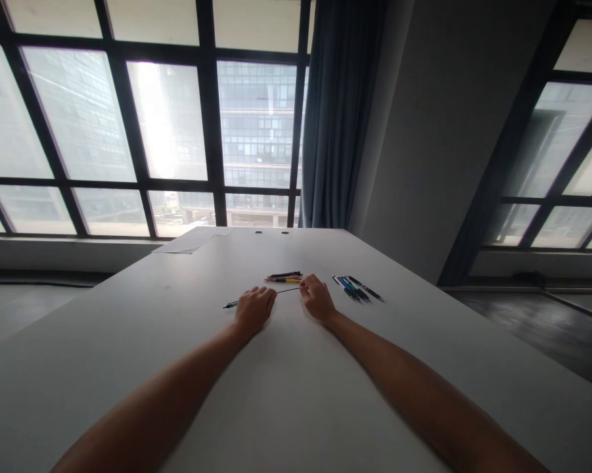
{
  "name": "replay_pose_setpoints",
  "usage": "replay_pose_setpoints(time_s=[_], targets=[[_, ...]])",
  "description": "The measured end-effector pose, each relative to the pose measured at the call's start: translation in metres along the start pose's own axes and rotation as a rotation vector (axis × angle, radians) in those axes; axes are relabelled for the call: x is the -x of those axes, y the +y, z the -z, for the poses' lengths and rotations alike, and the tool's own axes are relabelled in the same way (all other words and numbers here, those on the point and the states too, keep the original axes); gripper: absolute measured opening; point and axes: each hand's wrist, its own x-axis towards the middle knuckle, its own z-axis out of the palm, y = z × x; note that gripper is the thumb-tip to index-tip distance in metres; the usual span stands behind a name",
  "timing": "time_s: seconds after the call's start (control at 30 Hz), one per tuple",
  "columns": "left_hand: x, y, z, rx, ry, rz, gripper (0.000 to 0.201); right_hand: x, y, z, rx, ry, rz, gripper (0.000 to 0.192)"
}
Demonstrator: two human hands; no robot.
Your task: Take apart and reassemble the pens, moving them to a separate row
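— What do your fingers have right now?
— My left hand (pixel 254 309) and right hand (pixel 317 297) pinch the two ends of a thin pen (pixel 261 295) lying between them on the table (pixel 128 341).
— And beyond them?
— Just past my fingertips, a small pen pair (pixel 284 277); right of them, sorted pens (pixel 357 288).
— Anything unclear?
— My knuckles hide the grip; colours blur.

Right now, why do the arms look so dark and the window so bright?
In the head view, glare pours through the window, so the left hand and right hand on the table look shadowed; the wide lens bends the window frames, and the pens are too small to show detail.
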Motion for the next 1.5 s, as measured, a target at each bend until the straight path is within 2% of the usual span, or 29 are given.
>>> replay_pose_setpoints(time_s=[0.17,0.4,0.63,0.7,0.83,1.0,1.33,1.43,1.5], targets=[[-0.001,-0.002,-0.003,0.018,0.023,0.013,0.032,0.000,0.001,0.000,0.018,-0.017,0.046,0.017],[-0.001,-0.002,-0.001,0.025,0.013,0.047,0.028,0.002,0.003,0.000,-0.070,0.012,0.116,0.007],[-0.001,-0.002,-0.001,0.034,0.003,0.052,0.027,0.004,-0.005,0.001,-0.063,-0.030,0.198,0.007],[-0.001,-0.002,-0.002,0.044,0.011,0.065,0.027,0.004,-0.006,0.001,0.003,-0.034,0.172,0.006],[-0.001,-0.001,-0.003,0.058,0.027,0.103,0.028,0.003,-0.005,0.003,0.172,-0.044,0.031,0.006],[-0.001,0.000,-0.003,0.050,0.020,0.060,0.031,0.002,-0.005,0.005,0.339,-0.085,-0.076,0.010],[-0.001,-0.003,-0.007,0.091,-0.042,-0.034,0.049,0.002,-0.003,0.003,0.402,-0.140,-0.166,0.012],[-0.001,-0.002,-0.007,0.089,-0.057,-0.074,0.049,0.003,-0.005,0.005,0.327,-0.095,-0.108,0.010],[-0.001,-0.002,-0.006,0.084,-0.060,-0.086,0.046,0.004,-0.008,0.005,0.229,-0.066,0.037,0.013]])
